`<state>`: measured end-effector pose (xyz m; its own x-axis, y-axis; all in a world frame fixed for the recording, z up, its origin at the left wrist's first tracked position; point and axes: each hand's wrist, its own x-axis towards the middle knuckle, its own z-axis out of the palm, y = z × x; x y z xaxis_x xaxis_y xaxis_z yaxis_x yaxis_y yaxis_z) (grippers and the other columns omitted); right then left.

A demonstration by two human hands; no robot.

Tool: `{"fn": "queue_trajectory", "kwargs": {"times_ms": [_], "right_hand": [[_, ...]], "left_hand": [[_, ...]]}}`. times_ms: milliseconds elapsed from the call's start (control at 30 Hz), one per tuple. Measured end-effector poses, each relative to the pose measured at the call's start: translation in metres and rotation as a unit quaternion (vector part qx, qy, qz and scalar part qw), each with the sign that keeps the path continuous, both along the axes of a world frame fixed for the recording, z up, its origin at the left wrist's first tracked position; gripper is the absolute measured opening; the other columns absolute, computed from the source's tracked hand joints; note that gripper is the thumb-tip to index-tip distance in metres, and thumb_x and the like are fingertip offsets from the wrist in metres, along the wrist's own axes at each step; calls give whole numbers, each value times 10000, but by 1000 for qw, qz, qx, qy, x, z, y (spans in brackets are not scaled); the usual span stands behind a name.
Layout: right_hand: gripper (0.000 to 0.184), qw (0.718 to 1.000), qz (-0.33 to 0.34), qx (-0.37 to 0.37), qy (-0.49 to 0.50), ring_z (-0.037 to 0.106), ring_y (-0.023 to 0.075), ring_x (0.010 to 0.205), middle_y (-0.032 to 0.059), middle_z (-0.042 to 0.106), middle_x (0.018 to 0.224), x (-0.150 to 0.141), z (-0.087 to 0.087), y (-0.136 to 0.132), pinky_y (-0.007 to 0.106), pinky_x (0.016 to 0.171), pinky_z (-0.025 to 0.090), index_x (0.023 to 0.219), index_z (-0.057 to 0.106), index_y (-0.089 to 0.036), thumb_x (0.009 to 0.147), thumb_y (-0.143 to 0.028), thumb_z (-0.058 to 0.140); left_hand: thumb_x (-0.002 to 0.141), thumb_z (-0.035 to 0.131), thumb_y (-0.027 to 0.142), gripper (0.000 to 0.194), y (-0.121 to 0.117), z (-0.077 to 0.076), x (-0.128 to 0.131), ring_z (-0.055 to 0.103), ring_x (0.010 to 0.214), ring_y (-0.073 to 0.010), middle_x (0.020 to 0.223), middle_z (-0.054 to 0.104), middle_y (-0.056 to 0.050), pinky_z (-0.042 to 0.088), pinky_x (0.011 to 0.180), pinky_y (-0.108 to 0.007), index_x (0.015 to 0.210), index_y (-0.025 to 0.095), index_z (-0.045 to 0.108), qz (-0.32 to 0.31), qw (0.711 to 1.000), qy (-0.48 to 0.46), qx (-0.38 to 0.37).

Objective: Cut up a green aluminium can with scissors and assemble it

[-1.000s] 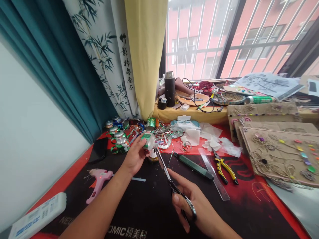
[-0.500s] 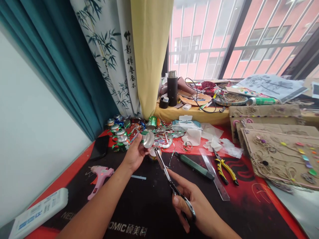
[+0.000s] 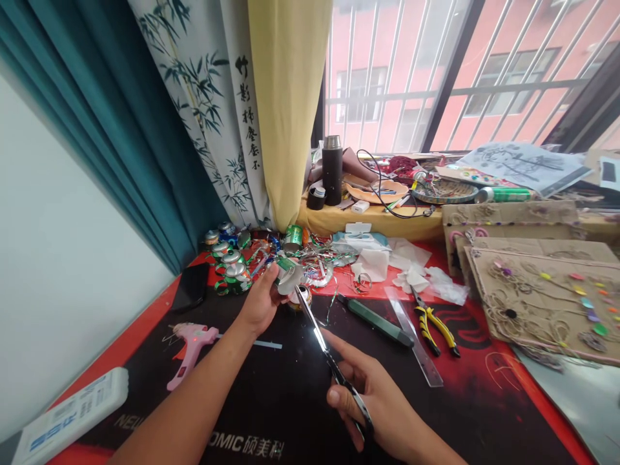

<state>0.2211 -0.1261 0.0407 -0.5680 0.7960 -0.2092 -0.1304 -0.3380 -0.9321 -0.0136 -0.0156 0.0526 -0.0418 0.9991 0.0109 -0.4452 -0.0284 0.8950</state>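
Two hands work above a black desk mat (image 3: 290, 413). The left hand (image 3: 261, 300) curls tightly around a cut-open green can (image 3: 289, 274), and the right hand (image 3: 368, 403) holds scissors (image 3: 334, 371), their tips just beside it. Behind lie several cut cans (image 3: 231, 268) and an upright green can (image 3: 293, 239). On the sill stand a black thermos (image 3: 332, 169) and a small black jar (image 3: 316, 199), their contents hidden.

A home craft corner: a glue gun (image 3: 188, 345) on a desk mat (image 3: 271, 400) beside bamboo-print curtains (image 3: 194, 110).
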Motion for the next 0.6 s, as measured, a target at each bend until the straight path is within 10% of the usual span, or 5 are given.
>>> {"fn": "queue_trajectory", "kwargs": {"times_ms": [600], "right_hand": [[1169, 1000, 13, 7, -21, 482, 55, 411, -89, 499, 728, -2, -8, -1, 164, 343, 432, 1714, 371, -249, 769, -678, 908]], "left_hand": [[725, 878, 724, 627, 0, -1, 1, 632, 627, -164, 709, 709, -19, 412, 491, -228, 1035, 185, 795, 3, 1000, -3, -14]]}}
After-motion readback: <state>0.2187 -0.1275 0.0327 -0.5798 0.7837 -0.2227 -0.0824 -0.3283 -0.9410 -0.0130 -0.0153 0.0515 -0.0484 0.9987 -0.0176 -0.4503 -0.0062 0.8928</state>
